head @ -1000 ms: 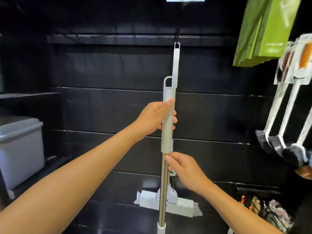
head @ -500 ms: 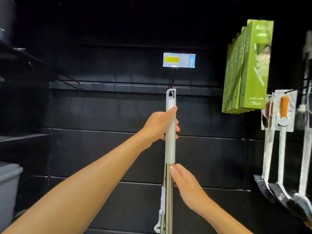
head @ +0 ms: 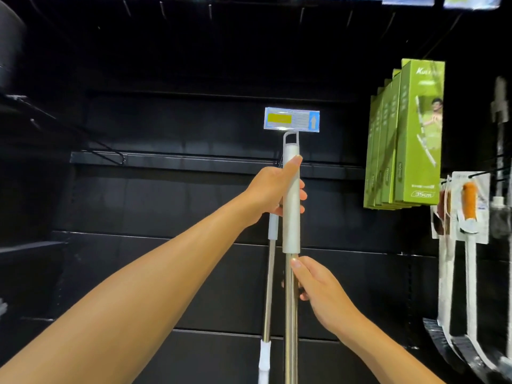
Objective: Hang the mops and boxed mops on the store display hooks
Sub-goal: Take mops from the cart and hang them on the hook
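I note the mop point(head: 291, 206) upright at centre, left hand point(head: 273, 189) above right hand point(head: 318, 289) on it, its top loop just under the price tag point(head: 291, 119). A second mop point(head: 270, 273) stands just left, behind. Boxed mops point(head: 415, 134) hang to the right, with brushes point(head: 468, 212) beyond and lower.

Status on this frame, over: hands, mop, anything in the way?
Left hand grips mop on its grey sleeve; right hand holds the steel pole. Hanging loop just under price tag, hook unseen. Second mop close beside, left.
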A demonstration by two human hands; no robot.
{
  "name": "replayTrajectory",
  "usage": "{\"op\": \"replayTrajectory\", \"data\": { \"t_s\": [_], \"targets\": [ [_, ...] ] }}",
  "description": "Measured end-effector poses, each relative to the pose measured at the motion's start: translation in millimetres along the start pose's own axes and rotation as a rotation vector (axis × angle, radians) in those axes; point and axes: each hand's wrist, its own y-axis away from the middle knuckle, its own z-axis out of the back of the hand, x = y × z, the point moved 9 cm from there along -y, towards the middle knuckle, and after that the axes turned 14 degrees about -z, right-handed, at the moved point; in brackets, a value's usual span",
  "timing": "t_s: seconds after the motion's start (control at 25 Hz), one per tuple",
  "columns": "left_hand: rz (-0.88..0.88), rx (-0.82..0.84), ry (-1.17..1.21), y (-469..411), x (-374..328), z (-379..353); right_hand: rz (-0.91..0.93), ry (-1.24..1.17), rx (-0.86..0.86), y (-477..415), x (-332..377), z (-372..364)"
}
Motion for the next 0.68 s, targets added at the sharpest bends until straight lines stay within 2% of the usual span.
{"op": "replayTrajectory", "data": {
  "t_s": [0.36,0.68],
  "targets": [
    [-0.025,-0.012,-0.014,-28.2,17.4,3.5,0.016,-0.007,-0.008,-33.9,-3.9,2.3],
    [0.042,-0.070,-0.046,-55.2,73.5,5.7,-0.006,-0.025,0.033,-78.8,-28.2,-12.5]
  ]
}}
